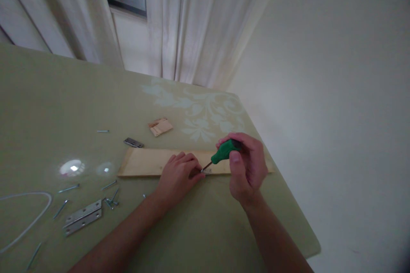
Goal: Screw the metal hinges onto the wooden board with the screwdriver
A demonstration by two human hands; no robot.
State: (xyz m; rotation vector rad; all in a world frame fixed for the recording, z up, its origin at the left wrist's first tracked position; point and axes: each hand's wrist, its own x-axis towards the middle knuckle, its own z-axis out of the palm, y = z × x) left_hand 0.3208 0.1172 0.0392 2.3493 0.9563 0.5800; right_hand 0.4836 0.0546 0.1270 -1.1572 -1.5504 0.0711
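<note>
A pale wooden board (145, 163) lies flat along the table. My right hand (250, 166) is wrapped round the green handle of a screwdriver (224, 151), which slants down to the left. Its tip meets a small metal piece (207, 171) at the board's near edge, perhaps a hinge; its shape is partly hidden. My left hand (181, 172) rests on the board, thumb and fingers pinched together beside the tip. What they pinch is too small and covered to make out.
On the left lie a large silver hinge (83, 217), a cluster of screws (111, 201), several loose screws and a white cord (48, 198). Behind the board are a dark hinge (133, 142) and wood scraps (160, 127). The table's right edge runs beside a wall (336, 115).
</note>
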